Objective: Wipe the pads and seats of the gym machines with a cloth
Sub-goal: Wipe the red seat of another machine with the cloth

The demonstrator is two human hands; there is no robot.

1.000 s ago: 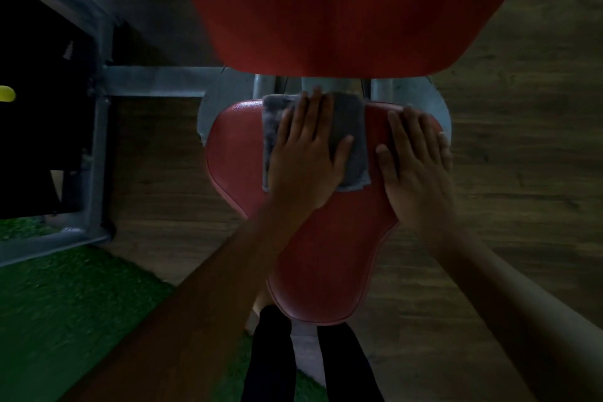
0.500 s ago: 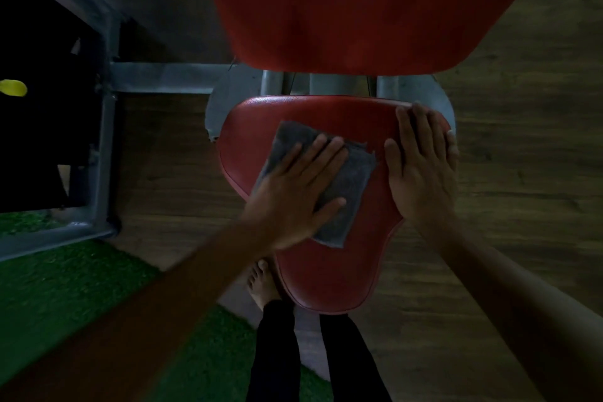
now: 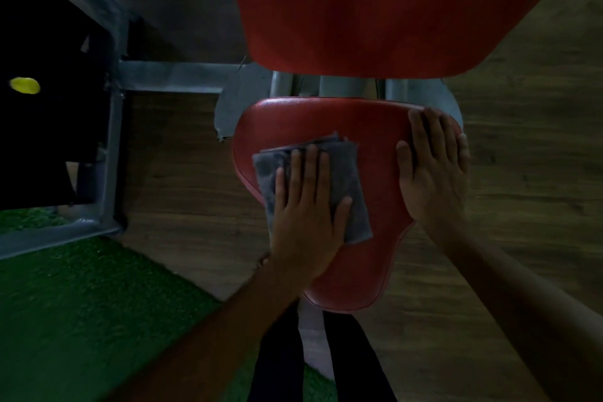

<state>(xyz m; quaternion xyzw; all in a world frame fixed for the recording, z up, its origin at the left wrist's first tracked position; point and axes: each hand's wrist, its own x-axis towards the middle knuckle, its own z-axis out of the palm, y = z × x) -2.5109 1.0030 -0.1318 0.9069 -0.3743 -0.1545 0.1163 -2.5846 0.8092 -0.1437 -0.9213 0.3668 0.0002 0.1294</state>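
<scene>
Left hand (image 3: 305,209), coming in from the lower left on an outstretched forearm, is lying flat with fingers straight and slightly spread, pressing the folded grey cloth (image 3: 354,179) onto the left half of the red seat (image 3: 326,117). Right hand (image 3: 434,173) is resting palm-down, fingers straight, on the seat's right edge. The seat's narrow end is pointing toward the person.

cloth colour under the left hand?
Grey; the cloth lies flat on the red seat under the left hand. Head view.
</scene>
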